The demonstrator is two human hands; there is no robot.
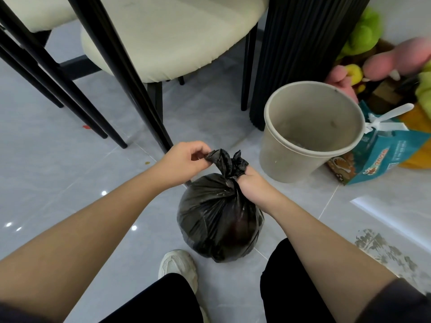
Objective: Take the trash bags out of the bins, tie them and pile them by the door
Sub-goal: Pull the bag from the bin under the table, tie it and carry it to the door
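Observation:
A full black trash bag [219, 220] sits on the pale tiled floor between my knees, its neck twisted and gathered upward. My left hand [184, 160] pinches one loose end of the bag's top between thumb and fingers. My right hand [251, 183] grips the twisted neck and the other end from the right side. Just beyond, to the right, stands a beige round bin [310, 134] with no bag in it; only a few scraps show at its bottom.
Two cream-seated chairs with black legs [144, 108] stand ahead and to the left. A black ribbed table pedestal [300, 50] rises behind the bin. A teal gift bag [384, 155] and plush toys [373, 61] crowd the right. My white shoe [177, 264] is near the bag.

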